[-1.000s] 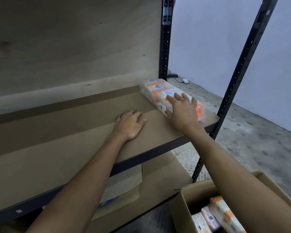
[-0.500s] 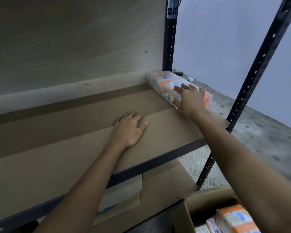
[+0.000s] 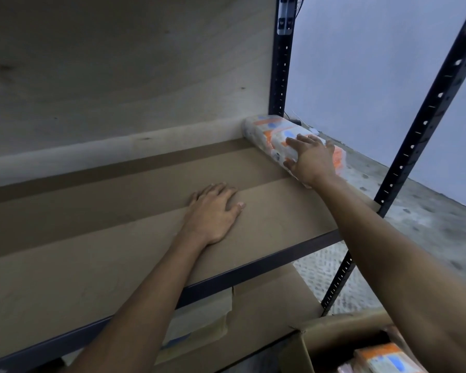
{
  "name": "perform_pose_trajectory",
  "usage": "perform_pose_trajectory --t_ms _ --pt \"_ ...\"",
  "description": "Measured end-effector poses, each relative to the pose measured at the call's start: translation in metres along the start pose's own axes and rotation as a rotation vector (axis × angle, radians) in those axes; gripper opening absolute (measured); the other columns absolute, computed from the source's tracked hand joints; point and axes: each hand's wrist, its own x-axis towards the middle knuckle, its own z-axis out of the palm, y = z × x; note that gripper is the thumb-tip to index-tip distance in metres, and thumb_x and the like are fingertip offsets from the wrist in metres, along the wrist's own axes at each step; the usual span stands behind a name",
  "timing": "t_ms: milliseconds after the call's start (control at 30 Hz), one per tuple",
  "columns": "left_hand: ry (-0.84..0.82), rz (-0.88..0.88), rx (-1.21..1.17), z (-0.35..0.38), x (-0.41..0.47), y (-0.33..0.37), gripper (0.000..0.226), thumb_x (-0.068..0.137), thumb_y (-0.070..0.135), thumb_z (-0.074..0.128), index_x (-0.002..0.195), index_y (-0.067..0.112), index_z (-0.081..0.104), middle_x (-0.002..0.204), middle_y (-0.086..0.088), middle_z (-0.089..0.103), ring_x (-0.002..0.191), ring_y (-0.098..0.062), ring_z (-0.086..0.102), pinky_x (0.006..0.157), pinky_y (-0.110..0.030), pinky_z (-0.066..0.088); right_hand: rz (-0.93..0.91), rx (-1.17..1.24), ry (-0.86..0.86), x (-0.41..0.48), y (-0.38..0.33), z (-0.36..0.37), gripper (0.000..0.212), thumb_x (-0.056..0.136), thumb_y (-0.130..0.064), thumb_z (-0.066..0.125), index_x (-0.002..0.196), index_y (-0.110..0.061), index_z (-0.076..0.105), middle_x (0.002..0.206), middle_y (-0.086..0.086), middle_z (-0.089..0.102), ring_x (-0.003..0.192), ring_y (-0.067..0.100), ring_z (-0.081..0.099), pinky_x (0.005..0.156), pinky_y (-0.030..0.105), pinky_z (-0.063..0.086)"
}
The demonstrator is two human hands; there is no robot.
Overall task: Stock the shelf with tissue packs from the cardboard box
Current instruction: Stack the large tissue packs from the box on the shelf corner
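1. The right hand (image 3: 311,160) lay palm down on the tissue pack (image 3: 269,135), fingers spread over its top and thumb against its near side; it pressed rather than clenched, and whether it truly gripped the pack could not be told.
2. The left hand (image 3: 213,212) rested flat and released on the shelf (image 3: 92,265), fingers together, holding nothing, at about 8 o'clock from the right hand and well apart from it.
3. The tissue pack sat in the shelf's far right corner, its far end against the back panel (image 3: 119,76) just beside the rear upright (image 3: 281,63), its long side along the shelf's right edge.
4. From the pack toward 9 o'clock the shelf board lay bare right across to the picture's left edge.
5. The front upright (image 3: 425,117) stood at 3 o'clock from the right hand, with the forearm crossing the shelf's front rail beside it.
6. The cardboard box (image 3: 331,335) at 5 o'clock was cut off by the picture's lower edge and partly hidden by the right forearm; only an orange-topped pack in the box (image 3: 385,359) showed clearly.
7. The print on the shelved pack was blurred, and its near end was covered by the hand.
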Motion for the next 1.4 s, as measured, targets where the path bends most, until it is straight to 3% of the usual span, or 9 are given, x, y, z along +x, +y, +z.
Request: perform_pose_trajectory --t_ms 433,767,1033,1200,1400 --pt "0.008 -0.008 -0.003 -0.001 0.000 0.002 0.051 0.095 0.053 0.037 0.141 0.031 0.041 0.154 0.003 0.033 0.142 -0.018 0.026 0.117 -0.040 0.018 -0.048 0.064 0.008 -0.011 0.004 -0.007 0.060 0.085 -0.045 0.054 0.140 -0.025 0.041 0.150 0.005 0.037 0.142 0.025 0.025 0.114 0.055 0.012" --pt "0.004 -0.006 -0.008 -0.003 -0.001 0.002 0.051 0.095 0.053 0.038 0.141 0.030 0.042 0.154 0.003 0.033 0.143 -0.018 0.026 0.117 -0.039 0.018 -0.056 -0.033 -0.007 -0.031 0.004 -0.020 0.056 0.088 -0.038 0.051 0.141 -0.022 0.039 0.150 0.005 0.037 0.142 0.027 0.024 0.111 0.052 0.017" --pt "-0.034 0.020 -0.043 -0.010 -0.010 0.008 0.052 0.097 0.049 0.040 0.142 0.022 0.043 0.153 -0.003 0.036 0.141 -0.022 0.030 0.116 -0.040 0.022 -0.005 0.023 -0.073 -0.072 0.001 -0.038 0.061 0.087 -0.034 0.053 0.143 -0.021 0.033 0.154 0.009 0.029 0.143 0.032 0.019 0.115 0.053 0.017" --pt "-0.079 0.032 -0.094 -0.013 -0.033 0.021 0.051 0.097 0.048 0.039 0.143 0.027 0.040 0.155 0.000 0.031 0.144 -0.021 0.024 0.117 -0.041 0.016 -0.014 0.147 -0.060 -0.115 -0.006 -0.058 0.056 0.089 -0.024 0.051 0.143 -0.016 0.036 0.150 0.012 0.035 0.141 0.033 0.024 0.113 0.043 0.024" --pt "-0.072 0.176 -0.220 -0.008 -0.063 0.062 0.047 0.096 0.043 0.046 0.139 0.024 0.048 0.152 0.001 0.037 0.142 -0.018 0.029 0.116 -0.034 0.020 -0.004 0.229 -0.093 -0.183 -0.005 -0.076 0.054 0.090 -0.024 0.055 0.141 -0.017 0.040 0.150 0.005 0.037 0.141 0.024 0.025 0.113 0.035 0.023"
